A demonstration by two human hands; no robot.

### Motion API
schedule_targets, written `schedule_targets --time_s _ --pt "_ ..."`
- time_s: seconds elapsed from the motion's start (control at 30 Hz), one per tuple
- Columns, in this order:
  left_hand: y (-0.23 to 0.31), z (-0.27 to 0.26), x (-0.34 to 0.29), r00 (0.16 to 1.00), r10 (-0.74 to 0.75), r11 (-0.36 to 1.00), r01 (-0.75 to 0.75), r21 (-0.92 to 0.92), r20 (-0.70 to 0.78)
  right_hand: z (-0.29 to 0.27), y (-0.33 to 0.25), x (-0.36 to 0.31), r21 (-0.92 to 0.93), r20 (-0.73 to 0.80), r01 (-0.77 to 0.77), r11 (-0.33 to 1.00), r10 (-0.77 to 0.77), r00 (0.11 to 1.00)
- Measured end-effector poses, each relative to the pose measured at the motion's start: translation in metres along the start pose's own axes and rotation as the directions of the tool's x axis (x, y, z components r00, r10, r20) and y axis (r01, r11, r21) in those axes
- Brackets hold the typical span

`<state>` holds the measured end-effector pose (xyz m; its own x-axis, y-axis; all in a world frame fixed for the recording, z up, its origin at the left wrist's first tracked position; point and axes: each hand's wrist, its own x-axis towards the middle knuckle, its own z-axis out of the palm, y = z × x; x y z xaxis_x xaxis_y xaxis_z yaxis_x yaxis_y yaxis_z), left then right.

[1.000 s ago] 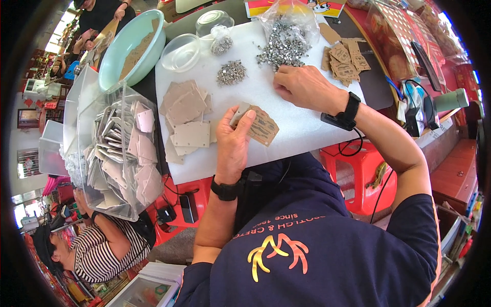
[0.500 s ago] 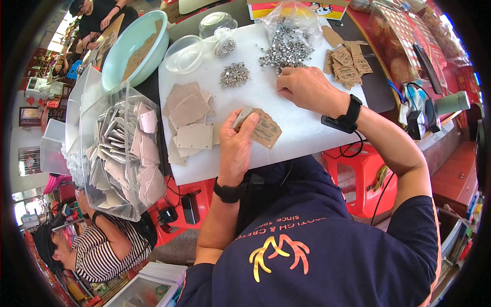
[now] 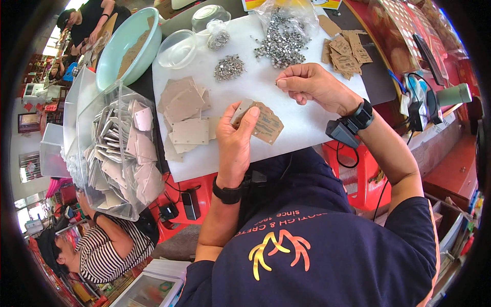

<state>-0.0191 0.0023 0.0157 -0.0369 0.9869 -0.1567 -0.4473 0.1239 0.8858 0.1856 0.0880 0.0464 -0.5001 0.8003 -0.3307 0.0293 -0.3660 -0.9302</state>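
Observation:
My left hand (image 3: 234,148) grips a brown printed cardboard piece (image 3: 268,125) with a paler grey piece (image 3: 240,110) against it, thumb on top. To the right and a little farther off, my right hand (image 3: 319,87) pinches a tiny metal piece (image 3: 276,83) between thumb and forefinger; its exact kind is too small to tell. Just beyond that hand lies a heap of small shiny metal pieces (image 3: 281,48), spilling from a clear plastic bag (image 3: 302,18). A smaller pile of metal bits (image 3: 229,68) sits left of it. Grey card pieces (image 3: 184,102) are stacked near my left hand.
Everything lies on a white foam sheet (image 3: 302,130). A clear bin of grey cards (image 3: 123,153) and a pale green basin (image 3: 110,56) stand at the left. Clear round containers (image 3: 177,50) are at the back, brown cardboard pieces (image 3: 345,53) at the back right. Other people sit at the left.
My right hand has lifted back from the metal heap toward me, with a tiny metal piece now showing at its fingertips. The left hand keeps its hold on the cardboard.

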Motion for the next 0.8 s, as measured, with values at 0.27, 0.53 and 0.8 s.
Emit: schedule_targets --time_s 0.27,0.53,0.8 --pt "0.013 0.013 -0.004 0.996 0.037 0.997 -0.042 0.060 0.076 0.010 0.004 -0.016 0.353 0.096 -0.037 0.935 0.003 0.995" --pt "0.010 0.004 -0.003 0.997 0.029 0.994 -0.037 0.101 0.073 -0.004 0.024 -0.010 -0.546 0.053 0.382 0.746 -0.424 0.904" --pt "0.008 -0.008 -0.003 0.998 0.055 0.993 -0.060 0.101 0.043 -0.013 0.030 -0.019 -0.929 0.204 0.339 0.149 -0.558 0.805"
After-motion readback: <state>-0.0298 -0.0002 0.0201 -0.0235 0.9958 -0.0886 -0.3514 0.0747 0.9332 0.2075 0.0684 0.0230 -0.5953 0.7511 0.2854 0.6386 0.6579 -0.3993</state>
